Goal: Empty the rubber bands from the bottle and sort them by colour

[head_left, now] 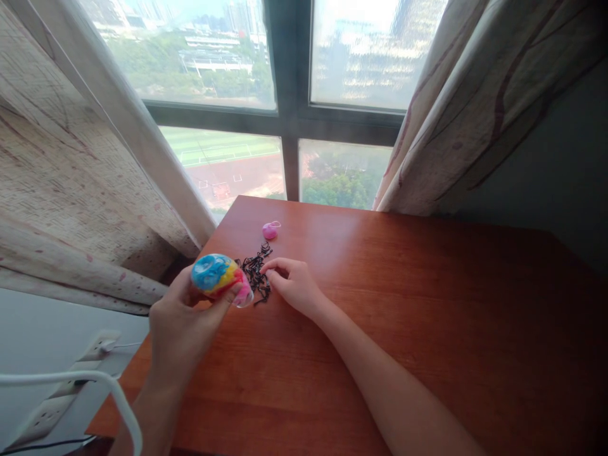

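My left hand [183,316] is wrapped round a small clear plastic jar [216,277] filled with blue, yellow, red and pink stuff, and holds it tilted above the table. Just right of the jar, a loose pile of small black bands [256,266] lies on the wood, partly hidden behind the jar. My right hand [292,282] rests at the right edge of this pile with thumb and forefinger pinched together; what is between the fingertips is too small to make out. Behind the pile sits a round pink lid [270,231] with a loop.
The brown wooden table [380,329] reaches to the window [289,120]. Curtains hang at the left [118,158] and right [441,126]. Beside the table's left edge are wall sockets [90,354] and a thick white cable [114,386].
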`<act>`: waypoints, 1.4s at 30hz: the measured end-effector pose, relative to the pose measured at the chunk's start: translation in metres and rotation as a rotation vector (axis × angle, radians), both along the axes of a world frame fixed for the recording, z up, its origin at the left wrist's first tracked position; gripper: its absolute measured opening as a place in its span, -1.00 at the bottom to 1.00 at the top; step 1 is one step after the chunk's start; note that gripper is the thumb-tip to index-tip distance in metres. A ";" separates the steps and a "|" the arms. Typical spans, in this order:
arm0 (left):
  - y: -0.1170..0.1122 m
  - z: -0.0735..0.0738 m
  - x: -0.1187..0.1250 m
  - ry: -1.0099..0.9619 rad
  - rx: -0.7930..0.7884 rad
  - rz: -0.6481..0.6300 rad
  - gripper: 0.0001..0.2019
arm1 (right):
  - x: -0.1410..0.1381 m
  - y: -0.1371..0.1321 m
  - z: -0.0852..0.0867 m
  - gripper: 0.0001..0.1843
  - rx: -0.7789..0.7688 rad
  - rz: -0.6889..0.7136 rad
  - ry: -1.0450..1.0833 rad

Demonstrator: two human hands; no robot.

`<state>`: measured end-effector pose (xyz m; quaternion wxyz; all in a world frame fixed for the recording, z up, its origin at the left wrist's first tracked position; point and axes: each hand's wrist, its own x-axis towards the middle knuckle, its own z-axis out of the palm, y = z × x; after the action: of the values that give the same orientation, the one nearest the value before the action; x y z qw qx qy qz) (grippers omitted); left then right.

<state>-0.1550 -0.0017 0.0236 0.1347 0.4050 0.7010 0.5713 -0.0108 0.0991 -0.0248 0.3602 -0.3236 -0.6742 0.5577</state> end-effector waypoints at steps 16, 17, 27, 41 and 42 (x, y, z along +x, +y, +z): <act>0.026 0.016 0.012 -0.900 0.300 -0.012 -0.66 | 0.006 -0.017 0.019 -0.37 0.063 0.224 0.192; 0.026 0.015 0.014 -0.907 0.298 -0.017 -0.68 | 0.005 -0.019 0.017 -0.30 0.092 0.256 0.172; 0.032 0.009 0.022 -0.683 0.295 -0.086 -0.60 | 0.004 -0.007 0.020 -0.35 -0.403 0.522 0.313; 0.063 0.008 0.019 -0.491 0.323 -0.070 -0.58 | 0.011 0.006 0.023 -0.48 -0.529 0.309 0.275; 0.062 0.008 0.018 -0.480 0.328 -0.061 -0.58 | 0.010 0.006 0.023 -0.47 -0.505 0.296 0.240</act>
<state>-0.1368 0.0608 0.0318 0.2466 0.2958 0.5350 0.7520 -0.0004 0.1056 -0.0017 0.2605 -0.2330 -0.5068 0.7881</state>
